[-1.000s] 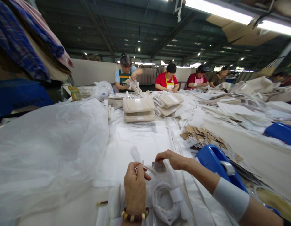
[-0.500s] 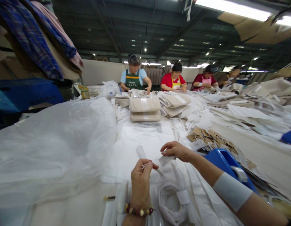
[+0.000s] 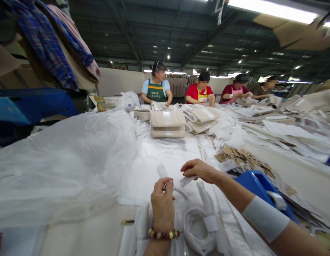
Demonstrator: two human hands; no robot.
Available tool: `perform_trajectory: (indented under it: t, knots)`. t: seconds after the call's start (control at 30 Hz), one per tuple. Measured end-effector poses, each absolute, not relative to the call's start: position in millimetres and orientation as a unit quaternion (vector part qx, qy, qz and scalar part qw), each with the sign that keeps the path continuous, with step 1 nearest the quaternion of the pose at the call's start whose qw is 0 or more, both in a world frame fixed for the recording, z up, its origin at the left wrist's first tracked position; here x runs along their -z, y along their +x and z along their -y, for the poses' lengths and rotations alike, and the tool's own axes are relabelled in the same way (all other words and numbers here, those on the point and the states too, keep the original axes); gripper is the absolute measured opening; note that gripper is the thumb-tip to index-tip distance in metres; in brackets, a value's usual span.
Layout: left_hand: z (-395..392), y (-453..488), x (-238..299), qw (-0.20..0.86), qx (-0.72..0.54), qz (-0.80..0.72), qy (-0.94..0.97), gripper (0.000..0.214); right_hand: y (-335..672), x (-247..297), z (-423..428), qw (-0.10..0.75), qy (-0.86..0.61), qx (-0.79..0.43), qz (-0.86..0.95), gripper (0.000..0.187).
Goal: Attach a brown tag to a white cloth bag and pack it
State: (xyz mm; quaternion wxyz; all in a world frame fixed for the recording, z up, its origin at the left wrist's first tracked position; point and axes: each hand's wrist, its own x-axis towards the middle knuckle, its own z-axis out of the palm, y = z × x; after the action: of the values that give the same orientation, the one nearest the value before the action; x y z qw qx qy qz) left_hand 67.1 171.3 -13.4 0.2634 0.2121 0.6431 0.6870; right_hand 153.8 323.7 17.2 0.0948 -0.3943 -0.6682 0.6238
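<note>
Since the earlier frames, the right hand (image 3: 201, 171) is lifting a small pale label (image 3: 187, 181) slightly up and away from the coil below, and the co-worker in the green apron (image 3: 155, 93), formerly raising an article, is now lowering both hands to the bench (image 3: 82, 233) and turning the head aside. The right grip is closing narrowly about the label, the thumb and fingers pinching its upper end. The left hand (image 3: 163, 204) is pinching a thin white strand (image 3: 178, 191) between thumb and forefinger; the strand is trailing toward the label, though whether the two are joining cannot be told. A beaded bracelet (image 3: 164, 234) is circling the left wrist, and a pale band (image 3: 266, 217) is wrapping the right forearm. Just below the hands, a white coil (image 3: 189, 225) is lying on the bench. Beyond them, a white sheet (image 3: 143, 170) is spreading toward a stack of folded beige articles (image 3: 167, 121). To the left, a translucent plastic sheet (image 3: 87, 149) is billowing; to the right, a blue object (image 3: 254, 183) is resting beside a heap of brown tags (image 3: 242, 156). Further co-workers are bending over the far side.
</note>
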Motion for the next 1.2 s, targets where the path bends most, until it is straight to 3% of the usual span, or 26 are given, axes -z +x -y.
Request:
perform_trajectory:
  t: [0.23,0.6,1.2]
  knots:
    - [-173,66,19,0.262,-0.676,-0.652,0.224,0.026,165,-18,-318,0.095,-0.328,-0.639,0.69,0.03]
    - [-172,65,13,0.26,-0.635,-0.686,0.245,0.031,148,-36,-314,-0.041,-0.165,-0.579,0.797,0.031]
    - [-174,67,12,0.302,-0.635,-0.663,0.257,0.028,149,-30,-314,-0.002,-0.193,-0.588,0.785,0.011]
